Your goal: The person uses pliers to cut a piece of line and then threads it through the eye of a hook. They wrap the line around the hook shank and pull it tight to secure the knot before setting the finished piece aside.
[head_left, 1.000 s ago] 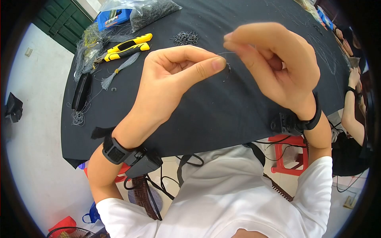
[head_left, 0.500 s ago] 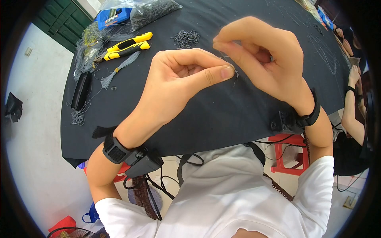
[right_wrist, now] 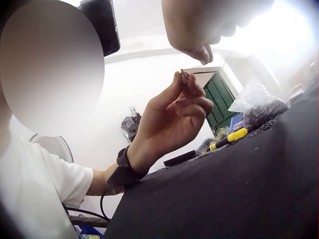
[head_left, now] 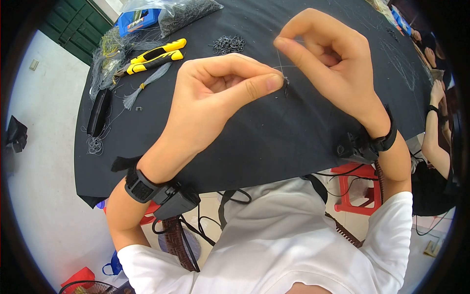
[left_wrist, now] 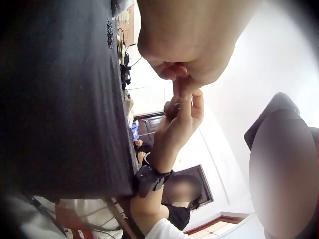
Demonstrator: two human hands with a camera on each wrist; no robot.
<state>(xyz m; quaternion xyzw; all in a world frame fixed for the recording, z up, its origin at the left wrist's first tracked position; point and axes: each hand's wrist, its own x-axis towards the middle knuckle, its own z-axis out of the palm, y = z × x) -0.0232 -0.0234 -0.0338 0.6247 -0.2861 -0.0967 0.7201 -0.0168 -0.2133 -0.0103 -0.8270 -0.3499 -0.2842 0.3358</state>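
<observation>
My left hand (head_left: 210,93) pinches a small dark fishing hook (head_left: 286,87) between thumb and forefinger, out over the black-covered table. The hook sticks out past the fingertips and also shows in the right wrist view, as a small dark piece (right_wrist: 184,75). Thin clear fishing line (head_left: 280,60) rises from it toward my right hand (head_left: 338,63), whose thumb and forefinger pinch the line above and to the right. Another stretch of line curves off behind the right hand. In the left wrist view the right hand (left_wrist: 174,122) overlaps the left fingers.
A pile of dark hooks (head_left: 228,45) lies beyond the left hand. Left of it are yellow-and-black pliers (head_left: 156,56), a tied bundle of line (head_left: 147,85), a black sleeve (head_left: 99,112) and tangled line (head_left: 105,54). Behind sit a plastic bag (head_left: 188,17) and blue box (head_left: 138,22).
My right hand has shifted left and upward, and the line now stretches upward between the hands. The left hand moved right and down, then back up, still pinching the hook.
</observation>
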